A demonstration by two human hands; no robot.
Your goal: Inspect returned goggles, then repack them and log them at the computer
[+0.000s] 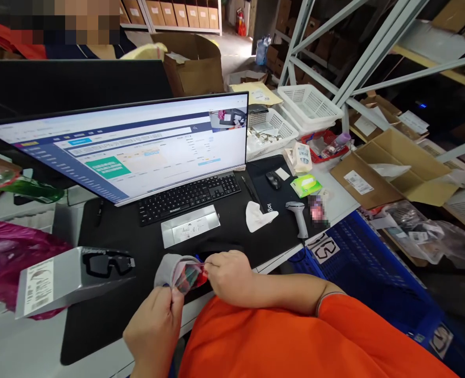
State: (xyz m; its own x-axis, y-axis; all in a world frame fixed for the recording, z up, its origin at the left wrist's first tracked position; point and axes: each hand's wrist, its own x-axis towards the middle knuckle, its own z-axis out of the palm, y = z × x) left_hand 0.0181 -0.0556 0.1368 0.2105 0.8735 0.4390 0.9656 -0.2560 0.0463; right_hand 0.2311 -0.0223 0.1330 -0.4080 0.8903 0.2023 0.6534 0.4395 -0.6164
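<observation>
At the near edge of the desk, my left hand (157, 320) is closed in a pinch on the rim of a grey cloth pouch (163, 270). Beside the pouch, a shiny red-and-green piece (190, 278) looks like mirrored sunglasses, partly under clear plastic. My right hand (230, 275) pinches its right end, with the fingertips partly hidden. Left of my hands, a grey box (66, 278) printed with black sports glasses lies on the black desk mat (102, 331). An open silver-grey box (190, 226) with a white label rests in front of the keyboard (188, 197).
A monitor (169, 157) stands behind the keyboard. Rightward are a white tissue (258, 216), a barcode scanner (297, 219), a mouse (274, 180) and a tissue pack (306, 185). A blue crate (358, 268) sits below the desk's right edge. A co-worker is behind the monitors.
</observation>
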